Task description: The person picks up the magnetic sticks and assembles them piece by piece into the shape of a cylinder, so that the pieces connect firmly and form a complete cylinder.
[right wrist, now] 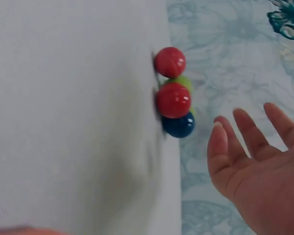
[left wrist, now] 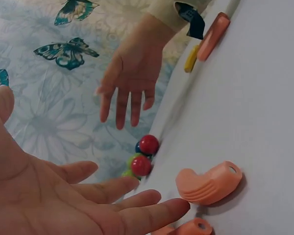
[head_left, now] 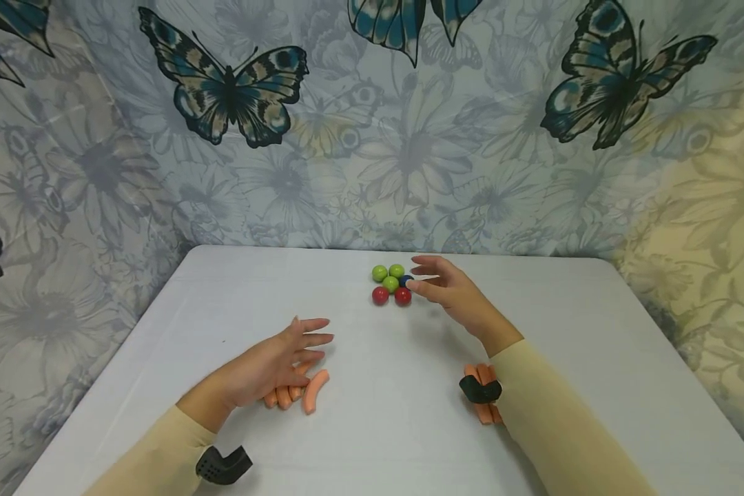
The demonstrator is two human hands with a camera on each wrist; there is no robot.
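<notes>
At the far middle of the table lies a cluster of small glossy balls: green (head_left: 379, 273), red (head_left: 380, 295) and one blue ball (head_left: 406, 281). My right hand (head_left: 449, 289) hovers at the cluster's right side, thumb tip overlapping the blue ball in the head view. In the right wrist view, that hand (right wrist: 264, 171) has loosely bent fingers with nothing between them. Over several orange curved pieces (head_left: 283, 397) spreads my left hand (head_left: 273, 365), palm partly hiding them. One ridged orange curved piece (left wrist: 208, 183) lies just beyond its fingertips in the left wrist view.
More orange pieces (head_left: 485, 413) lie under my right forearm, partly covered by a black wrist device (head_left: 480, 390). A yellow piece (left wrist: 191, 58) shows beside them. The white table (head_left: 372, 441) ends at a butterfly-patterned backdrop (head_left: 409, 172).
</notes>
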